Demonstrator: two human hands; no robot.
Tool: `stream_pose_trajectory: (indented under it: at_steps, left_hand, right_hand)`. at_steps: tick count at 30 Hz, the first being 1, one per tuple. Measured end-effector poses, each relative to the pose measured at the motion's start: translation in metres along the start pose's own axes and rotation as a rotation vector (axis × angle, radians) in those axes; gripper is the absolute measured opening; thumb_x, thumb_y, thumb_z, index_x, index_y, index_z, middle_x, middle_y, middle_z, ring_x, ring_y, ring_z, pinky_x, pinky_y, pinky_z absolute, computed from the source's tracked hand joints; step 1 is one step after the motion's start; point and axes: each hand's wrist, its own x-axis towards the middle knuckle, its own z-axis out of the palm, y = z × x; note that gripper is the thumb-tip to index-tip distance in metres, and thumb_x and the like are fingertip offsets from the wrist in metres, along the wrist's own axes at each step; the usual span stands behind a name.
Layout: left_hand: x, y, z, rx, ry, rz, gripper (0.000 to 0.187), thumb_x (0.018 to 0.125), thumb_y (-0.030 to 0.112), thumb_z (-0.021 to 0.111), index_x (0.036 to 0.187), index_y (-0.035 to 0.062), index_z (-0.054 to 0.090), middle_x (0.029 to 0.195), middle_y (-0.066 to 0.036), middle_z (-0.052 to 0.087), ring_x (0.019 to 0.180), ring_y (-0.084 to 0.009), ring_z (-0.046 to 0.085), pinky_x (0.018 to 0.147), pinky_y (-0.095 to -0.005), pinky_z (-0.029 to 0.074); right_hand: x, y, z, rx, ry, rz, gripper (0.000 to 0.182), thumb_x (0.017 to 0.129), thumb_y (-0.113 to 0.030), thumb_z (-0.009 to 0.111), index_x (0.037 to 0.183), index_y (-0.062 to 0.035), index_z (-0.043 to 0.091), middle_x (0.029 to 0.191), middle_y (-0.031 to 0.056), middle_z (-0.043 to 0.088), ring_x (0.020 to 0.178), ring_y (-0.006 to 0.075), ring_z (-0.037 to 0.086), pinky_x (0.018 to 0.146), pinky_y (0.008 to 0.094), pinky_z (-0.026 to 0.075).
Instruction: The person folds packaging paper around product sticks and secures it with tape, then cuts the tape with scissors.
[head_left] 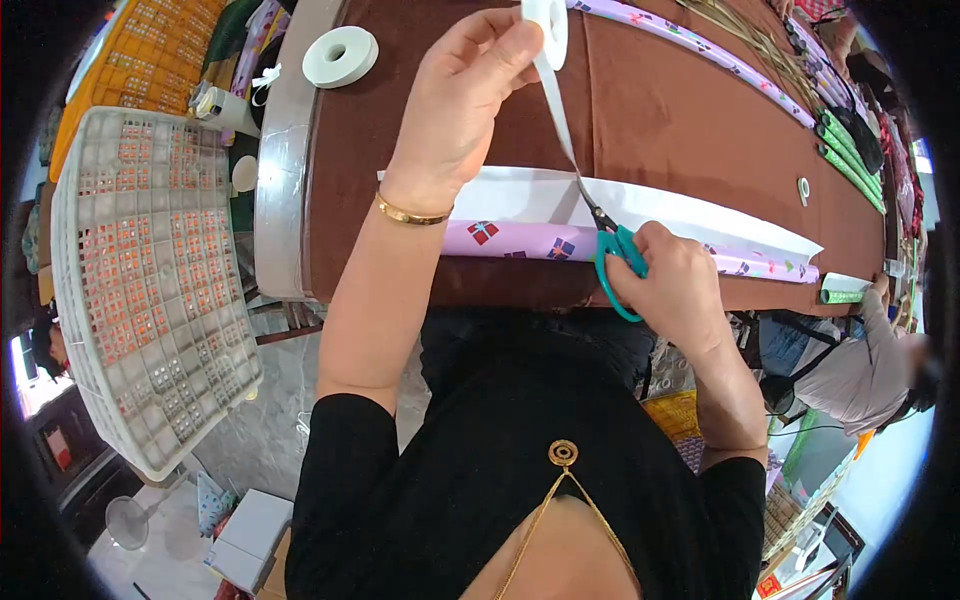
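My left hand is raised over the table, its fingers pinching a roll of white tape. From the roll a strip of tape runs down, stretched toward the paper. Teal-handled scissors are in my right hand, with fingers through the loops. Their dark blades meet the lower end of the strip. Beneath lies a partly rolled length of lilac wrapping paper printed with small gift boxes, its white inner side turned up along the far edge.
A spare roll of white tape sits at the table's left end, and a small roll at the right. More lilac paper and green rolls lie farther off. A white plastic crate stands left. Another person works at right.
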Motion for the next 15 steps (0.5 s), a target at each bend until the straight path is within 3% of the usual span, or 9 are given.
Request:
stream_pose_trajectory:
  at_steps: [3,5,6,8,10,11,13,14,15]
  left_hand:
    - [-0.003,0.010,-0.001,-0.098,0.117,0.021,0.024,0.102,0.017,0.058,0.120,0.0027,0.061,0.117,-0.009,0.066,0.109,-0.0204,0.063,0.099,-0.0412,0.050]
    - [-0.008,0.031,0.004,-0.108,0.165,0.055,0.025,0.103,0.020,0.055,0.118,0.0008,0.060,0.116,-0.007,0.063,0.110,-0.0196,0.060,0.098,-0.0398,0.047]
    - [0.017,0.007,-0.029,-0.614,-0.452,0.321,0.033,0.104,0.021,0.053,0.132,0.0021,0.057,0.128,-0.009,0.064,0.118,-0.0222,0.060,0.101,-0.0416,0.046]
    - [-0.024,0.060,-0.014,-0.250,0.167,0.131,0.023,0.101,0.017,0.057,0.119,0.0023,0.063,0.117,-0.009,0.066,0.107,-0.0188,0.062,0.100,-0.0360,0.047]
    - [-0.040,0.079,-0.025,-0.085,0.382,0.230,0.023,0.101,0.015,0.056,0.117,0.0009,0.063,0.123,-0.011,0.064,0.111,-0.0232,0.060,0.101,-0.0392,0.045]
    - [-0.051,0.089,-0.032,-0.084,0.385,0.236,0.023,0.101,0.015,0.056,0.117,0.0009,0.063,0.123,-0.011,0.064,0.111,-0.0232,0.060,0.101,-0.0392,0.045]
    - [-0.071,0.104,-0.047,0.958,0.469,0.390,0.021,0.096,0.016,0.062,0.111,0.0015,0.063,0.126,-0.011,0.062,0.116,-0.0272,0.058,0.101,-0.0433,0.043]
    - [-0.076,0.108,-0.054,0.962,0.477,0.392,0.021,0.096,0.016,0.062,0.111,0.0015,0.063,0.126,-0.011,0.062,0.116,-0.0272,0.058,0.101,-0.0433,0.043]
    - [-0.081,0.111,-0.061,1.435,0.398,0.440,0.022,0.092,0.016,0.065,0.108,0.0019,0.062,0.126,-0.012,0.062,0.116,-0.0297,0.057,0.100,-0.0456,0.043]
  right_hand:
    - [0.004,0.005,-0.001,0.109,0.046,0.002,0.028,0.081,-0.023,0.071,0.080,0.0025,0.062,0.060,0.0169,0.061,0.053,0.0307,0.064,0.054,0.0379,0.050]
    - [0.012,0.011,-0.005,0.201,0.035,0.057,0.024,0.083,-0.020,0.070,0.081,0.0025,0.062,0.056,0.0107,0.058,0.048,0.0182,0.056,0.049,0.0324,0.044]
    - [0.017,0.017,-0.007,0.200,0.034,0.051,0.024,0.083,-0.020,0.070,0.081,0.0025,0.062,0.056,0.0107,0.058,0.048,0.0182,0.056,0.049,0.0324,0.044]
    - [0.026,0.033,-0.011,0.402,-0.128,0.101,0.022,0.086,-0.019,0.069,0.083,0.0012,0.062,0.056,0.0027,0.055,0.051,0.0085,0.050,0.047,0.0279,0.038]
    - [0.032,0.035,-0.014,0.499,-0.213,0.119,0.020,0.088,-0.019,0.068,0.085,0.0006,0.062,0.055,-0.0012,0.053,0.052,0.0036,0.046,0.046,0.0257,0.035]
    - [0.034,0.034,-0.015,0.420,-0.237,0.131,0.021,0.088,-0.019,0.068,0.085,0.0004,0.061,0.056,-0.0012,0.053,0.052,0.0030,0.046,0.047,0.0250,0.035]
    - [0.036,0.030,-0.021,0.348,-0.267,0.133,0.027,0.085,-0.023,0.073,0.085,0.0009,0.059,0.060,0.0035,0.055,0.055,0.0077,0.049,0.050,0.0280,0.038]
    - [0.035,0.029,-0.021,0.346,-0.271,0.125,0.027,0.085,-0.023,0.073,0.085,0.0009,0.059,0.060,0.0035,0.055,0.055,0.0077,0.049,0.050,0.0280,0.038]
    - [0.035,0.027,-0.022,0.263,-0.246,0.090,0.030,0.084,-0.024,0.074,0.086,0.0015,0.058,0.063,0.0067,0.056,0.058,0.0122,0.052,0.053,0.0304,0.040]
